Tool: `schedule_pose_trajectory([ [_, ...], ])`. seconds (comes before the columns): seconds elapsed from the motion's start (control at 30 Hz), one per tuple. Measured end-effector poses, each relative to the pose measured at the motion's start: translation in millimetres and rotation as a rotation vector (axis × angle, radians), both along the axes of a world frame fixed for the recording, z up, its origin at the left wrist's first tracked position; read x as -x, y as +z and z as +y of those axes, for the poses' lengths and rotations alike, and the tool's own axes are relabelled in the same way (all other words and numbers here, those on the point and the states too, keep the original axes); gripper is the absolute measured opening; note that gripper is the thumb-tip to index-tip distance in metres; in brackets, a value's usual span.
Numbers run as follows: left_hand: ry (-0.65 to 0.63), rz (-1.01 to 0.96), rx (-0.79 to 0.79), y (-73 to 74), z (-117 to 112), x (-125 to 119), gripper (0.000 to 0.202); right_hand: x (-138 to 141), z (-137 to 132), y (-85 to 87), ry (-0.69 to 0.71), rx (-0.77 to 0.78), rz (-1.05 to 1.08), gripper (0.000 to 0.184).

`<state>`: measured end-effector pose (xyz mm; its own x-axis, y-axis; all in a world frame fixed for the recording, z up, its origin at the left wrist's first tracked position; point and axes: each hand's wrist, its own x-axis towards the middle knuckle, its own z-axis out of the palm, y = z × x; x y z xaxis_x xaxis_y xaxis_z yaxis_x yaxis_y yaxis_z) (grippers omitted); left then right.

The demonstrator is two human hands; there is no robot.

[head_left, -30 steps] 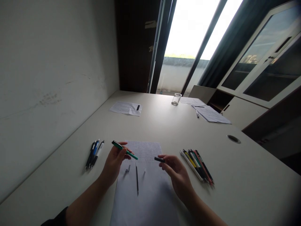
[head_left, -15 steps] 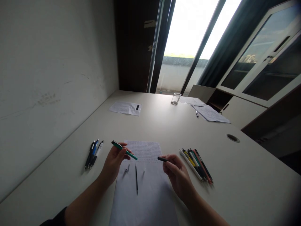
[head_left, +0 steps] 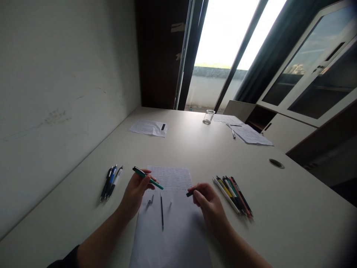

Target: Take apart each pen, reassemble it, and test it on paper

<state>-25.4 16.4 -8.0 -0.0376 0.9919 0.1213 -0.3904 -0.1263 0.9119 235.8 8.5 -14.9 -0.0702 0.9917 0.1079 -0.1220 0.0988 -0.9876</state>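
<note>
My left hand (head_left: 136, 189) is closed on a green pen barrel (head_left: 149, 178), held slanting above the written sheet of paper (head_left: 174, 242). Between the fingertips of my right hand (head_left: 208, 199) is a short black pen grip (head_left: 190, 192), apart from the barrel. A dark pen refill (head_left: 162, 214) lies lengthwise on the paper between my hands. Left of it are small pen parts, including a spring-like piece (head_left: 150, 203); a small clear piece (head_left: 171, 203) lies to its right.
Several pens (head_left: 111, 184) lie left of the paper, and another row of pens (head_left: 232, 196) lies to the right. Farther back are a creased sheet (head_left: 147, 128), a glass (head_left: 208, 117) and stacked papers (head_left: 252, 134). A wall (head_left: 69, 93) borders the table's left side.
The black grip in my right fingers has tilted, its free end dipping slightly down and left. My left hand and the green barrel have hardly moved.
</note>
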Motion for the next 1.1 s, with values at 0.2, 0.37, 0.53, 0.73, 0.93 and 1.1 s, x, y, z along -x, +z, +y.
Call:
schedule_pose_trajectory([
  [0.2,-0.011,0.019,0.001,-1.5,-0.8,0.9,0.025,3.8,-1.2,-7.7,0.138,-0.340,-0.590,0.010],
  [0.37,0.005,0.018,-0.003,-2.4,-0.4,0.2,0.026,3.3,-1.6,-4.6,0.117,-0.449,-0.756,0.014],
  [0.53,-0.005,0.027,0.007,0.0,-0.5,1.0,0.026,3.1,-1.7,-4.3,0.157,-0.384,-0.747,0.017],
  [0.73,-0.017,0.033,0.006,-1.3,-1.4,2.1,0.026,3.8,-2.8,-6.1,0.201,-0.291,-0.798,0.019],
  [0.93,-0.027,0.046,0.007,0.2,-1.7,1.4,0.025,5.5,-2.5,-4.3,0.204,-0.256,-0.848,0.021],
  [1.1,-0.034,0.037,0.004,1.2,-2.1,1.4,0.024,5.2,-3.3,-3.2,0.210,-0.249,-0.844,0.023],
])
